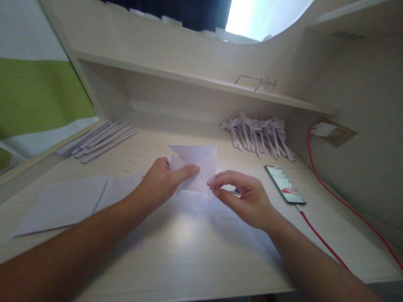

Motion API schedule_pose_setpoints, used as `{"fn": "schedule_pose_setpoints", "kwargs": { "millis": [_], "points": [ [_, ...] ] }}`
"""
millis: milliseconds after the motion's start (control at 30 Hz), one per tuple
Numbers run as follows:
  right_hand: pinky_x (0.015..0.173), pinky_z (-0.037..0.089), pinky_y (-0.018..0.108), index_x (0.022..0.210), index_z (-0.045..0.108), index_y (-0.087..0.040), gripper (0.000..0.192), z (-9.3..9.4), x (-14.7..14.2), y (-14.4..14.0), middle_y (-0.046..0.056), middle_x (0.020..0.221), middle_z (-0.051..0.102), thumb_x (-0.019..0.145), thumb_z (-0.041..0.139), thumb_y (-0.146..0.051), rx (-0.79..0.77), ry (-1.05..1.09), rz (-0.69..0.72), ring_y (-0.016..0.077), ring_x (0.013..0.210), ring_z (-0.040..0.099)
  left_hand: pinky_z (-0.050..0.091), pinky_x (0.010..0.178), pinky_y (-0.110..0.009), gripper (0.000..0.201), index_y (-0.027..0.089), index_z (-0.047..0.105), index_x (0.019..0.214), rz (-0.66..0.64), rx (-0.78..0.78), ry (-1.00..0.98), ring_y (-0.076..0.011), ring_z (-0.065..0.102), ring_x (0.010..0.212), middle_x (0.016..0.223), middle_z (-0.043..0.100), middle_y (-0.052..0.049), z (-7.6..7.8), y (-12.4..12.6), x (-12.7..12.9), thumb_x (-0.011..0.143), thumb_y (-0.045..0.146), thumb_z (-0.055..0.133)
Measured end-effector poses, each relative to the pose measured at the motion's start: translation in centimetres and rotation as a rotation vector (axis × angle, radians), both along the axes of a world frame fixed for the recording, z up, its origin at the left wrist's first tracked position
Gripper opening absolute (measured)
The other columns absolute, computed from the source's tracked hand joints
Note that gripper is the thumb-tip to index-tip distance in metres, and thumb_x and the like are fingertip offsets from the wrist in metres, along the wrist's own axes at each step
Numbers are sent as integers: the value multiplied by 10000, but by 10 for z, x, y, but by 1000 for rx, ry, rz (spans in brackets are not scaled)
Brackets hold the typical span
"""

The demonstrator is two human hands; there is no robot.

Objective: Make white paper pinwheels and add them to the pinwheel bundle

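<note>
Both hands meet over the middle of the desk (195, 247) on a folded white paper (201, 161), which is lifted just above the surface. The left hand (162, 180) is closed on the paper's left edge, thumb lying across the front and fingers tucked behind. The right hand (245, 195) pinches the paper's lower right corner between thumb and forefinger, and a thin pen-like tool (231, 191) lies inside that same pinch, its tip touching the fold; what kind of tool it is cannot be told. Left of the grip, well apart, flat sheets (72, 201) lie fanned on the desk, and beyond them a row of rolled paper sticks (97, 140). Behind and right of the grip sits a heap of finished paper pieces (258, 132). Just right of the right hand lies a phone (285, 184) with a red cable (343, 205). Glasses (260, 82) rest on the shelf above.
</note>
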State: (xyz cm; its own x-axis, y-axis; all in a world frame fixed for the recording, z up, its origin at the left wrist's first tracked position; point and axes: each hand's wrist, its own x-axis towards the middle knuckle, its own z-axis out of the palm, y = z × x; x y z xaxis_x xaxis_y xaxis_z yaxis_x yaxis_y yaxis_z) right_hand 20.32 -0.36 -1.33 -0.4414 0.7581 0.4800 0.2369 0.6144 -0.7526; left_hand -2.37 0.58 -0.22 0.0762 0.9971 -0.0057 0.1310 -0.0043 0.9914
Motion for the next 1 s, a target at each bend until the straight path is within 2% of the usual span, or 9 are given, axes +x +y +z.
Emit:
{"fn": "schedule_pose_setpoints", "kwargs": {
  "millis": [100, 400, 633, 1000],
  "points": [
    [864, 583, 365, 1053, 762, -237, 246, -1, 2, 0, 43, 1023, 785, 887, 673, -79, 5, -16, -5, 197, 946, 727, 535, 634, -321, 304, 150, 785, 879, -20, 2, -22, -258, 720, 719, 834, 793, -91, 0, 0, 0, 747, 424, 768],
    [824, 578, 338, 956, 768, -223, 69, 0, -3, 0, 35, 947, 788, 928, 717, -185, 7, -17, -32, 180, 880, 725, 510, 613, -310, 300, 149, 768, 820, -34, -13, 12, -230, 676, 665, 766, 759, -69, 2, -1, 0, 733, 437, 780],
    [766, 595, 335, 924, 776, -216, 49, -3, -5, -3, 38, 896, 796, 914, 729, -225, -57, 19, -109, 186, 820, 731, 474, 567, -289, 306, 158, 742, 776, -38, -12, 15, -196, 624, 606, 704, 716, -40, -1, -2, 0, 732, 457, 784],
    [751, 596, 323, 892, 770, -214, 30, -4, -8, -3, 30, 872, 792, 896, 742, -203, -56, 16, -125, 175, 792, 724, 415, 531, -245, 260, 174, 697, 689, -44, 3, -20, -140, 546, 554, 623, 639, 16, -1, -3, 4, 744, 410, 791]
  ]
}}
